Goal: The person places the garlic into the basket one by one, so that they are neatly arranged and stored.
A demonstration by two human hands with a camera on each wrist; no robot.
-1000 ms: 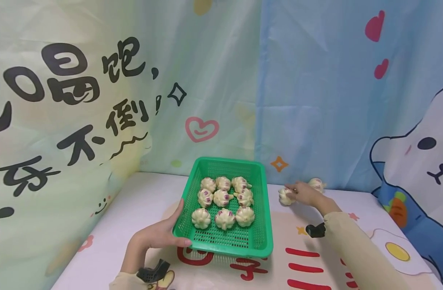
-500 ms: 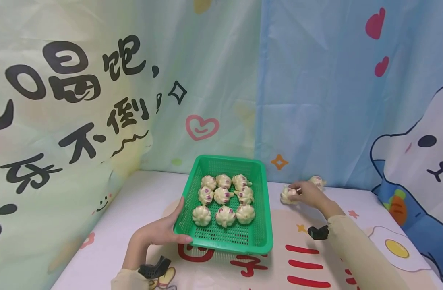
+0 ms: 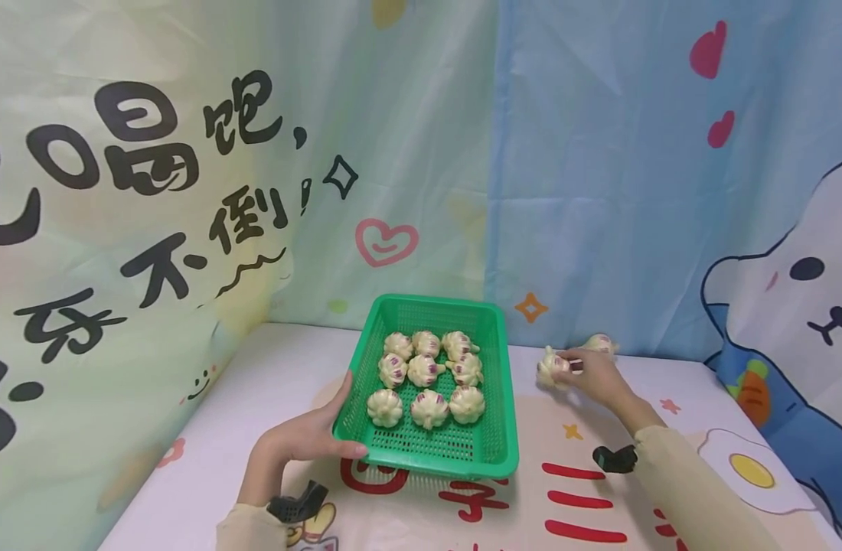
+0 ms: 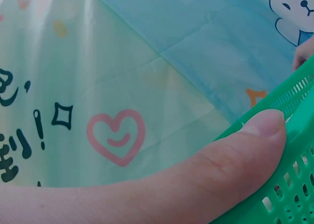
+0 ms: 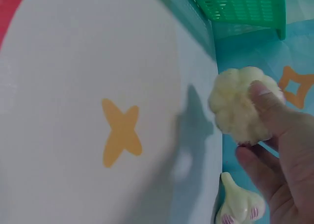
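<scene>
My right hand pinches a white garlic bulb between thumb and fingers, right of the basket. In the right wrist view the thumb lies across the bulb's clove side, and the held garlic bulb casts a shadow on the tabletop. A green plastic basket holds several garlic bulbs with purple streaks, set out in rows. At its front left corner my left hand grips the basket, thumb over the rim in the left wrist view and fingers along the left side, mostly hidden.
Another garlic bulb lies behind my right hand, close to the blue backdrop. A printed cloth wall stands at the left. The tabletop carries flat printed pictures and red lettering. Dark wrist cameras sit on both wrists.
The garlic bulb in my right hand has turned so its stem points upward, and it has shifted slightly right. My left hand stays on the basket corner.
</scene>
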